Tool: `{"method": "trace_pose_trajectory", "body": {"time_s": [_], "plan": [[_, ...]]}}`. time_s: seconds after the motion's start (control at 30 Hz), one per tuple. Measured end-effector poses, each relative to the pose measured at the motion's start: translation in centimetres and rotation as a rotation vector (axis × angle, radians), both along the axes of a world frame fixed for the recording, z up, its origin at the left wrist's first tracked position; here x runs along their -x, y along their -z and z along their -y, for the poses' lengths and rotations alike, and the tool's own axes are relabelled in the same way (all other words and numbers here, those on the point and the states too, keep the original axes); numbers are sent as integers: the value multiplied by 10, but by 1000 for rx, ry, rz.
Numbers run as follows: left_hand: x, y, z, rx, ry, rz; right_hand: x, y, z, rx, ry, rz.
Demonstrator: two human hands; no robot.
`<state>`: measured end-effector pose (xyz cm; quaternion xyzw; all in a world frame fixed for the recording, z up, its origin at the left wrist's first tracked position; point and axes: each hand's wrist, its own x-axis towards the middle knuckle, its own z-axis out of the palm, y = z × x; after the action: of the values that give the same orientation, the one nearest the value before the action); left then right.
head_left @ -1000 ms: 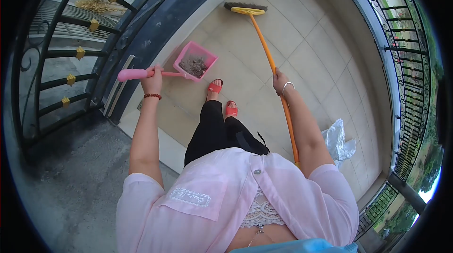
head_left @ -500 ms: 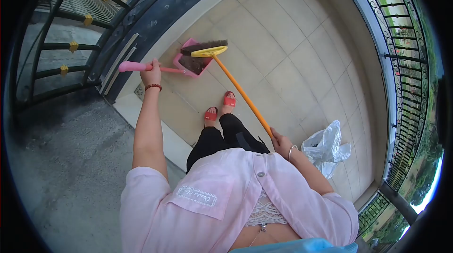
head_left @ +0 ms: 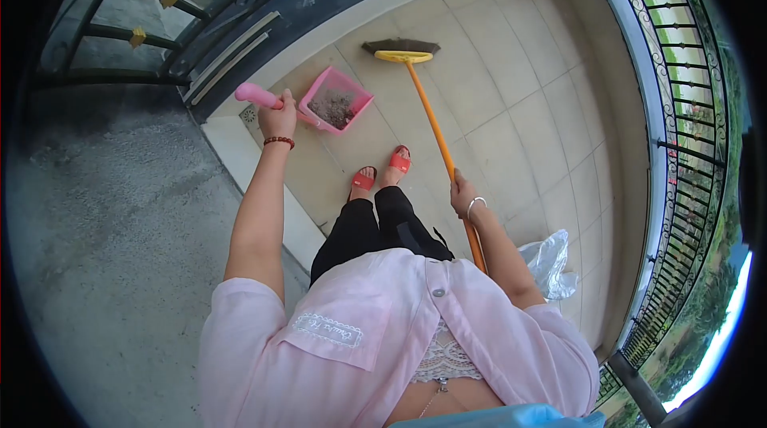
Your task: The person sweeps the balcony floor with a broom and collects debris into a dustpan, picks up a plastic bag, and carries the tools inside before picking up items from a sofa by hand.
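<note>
My left hand (head_left: 279,116) is closed around the pink handle of a long-handled dustpan (head_left: 351,124). Grey-brown dirt (head_left: 333,106) lies in the pan, which is beside the low wall. My right hand (head_left: 463,193) grips the orange pole of a broom (head_left: 432,118), with the pole's lower end reaching back along my forearm. The broom's yellow head and dark bristles are to the right of the dustpan, apart from it, over the tiles.
Beige tiles (head_left: 511,61) cover the floor around my feet in red sandals (head_left: 363,179). A crumpled silver bag (head_left: 550,264) lies at the right. Dark metal railing (head_left: 679,108) runs along the right side, and a black gate (head_left: 144,25) stands at upper left.
The broom head has moved off the dustpan to the right, uncovering the dirt inside. My right hand has slid farther up the pole. My left hand still holds the dustpan.
</note>
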<state>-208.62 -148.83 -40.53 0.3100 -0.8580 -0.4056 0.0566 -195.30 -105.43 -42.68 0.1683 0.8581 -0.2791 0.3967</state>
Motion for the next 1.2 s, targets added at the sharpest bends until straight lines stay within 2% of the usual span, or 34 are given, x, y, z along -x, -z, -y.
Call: {"method": "trace_pose_trajectory", "body": {"time_s": [0.1,0.17,0.27,0.3,0.37,0.47,0.57,0.67,0.77,0.9,1.0,1.07,1.1,1.13,1.2], "plan": [[-2,10,9,-14,-14,23,-67,-68,13,147,14,121],[-1,9,16,-8,-19,25,-135,-48,-13,211,-185,-161],[-16,14,33,-35,-23,1,-140,-90,-8,213,-111,-23],[-20,15,40,-24,2,3,-143,-72,-16,208,-169,-182],[-31,17,57,-29,40,-2,-86,-110,15,90,49,99],[-50,6,68,-48,10,-24,-27,-64,14,41,118,-39],[-70,-2,77,-12,50,-41,30,-32,18,-42,113,-58],[-82,-3,82,-10,55,3,31,-18,25,-19,73,-20],[-87,12,84,21,-25,1,-30,-17,41,-55,-49,31],[-83,13,90,15,-97,34,-102,-66,47,85,-188,83],[-84,13,99,-3,-138,11,-158,-68,10,216,-278,-51],[-91,16,112,-86,-176,-64,-169,-94,1,223,-308,12],[-98,21,117,-169,-232,-114,-180,-79,-21,317,-191,92],[-112,27,123,-168,-245,-115,-174,-88,-21,317,-204,94],[-147,29,128,-366,-405,-79,-144,-126,-8,173,-214,-37]]}}
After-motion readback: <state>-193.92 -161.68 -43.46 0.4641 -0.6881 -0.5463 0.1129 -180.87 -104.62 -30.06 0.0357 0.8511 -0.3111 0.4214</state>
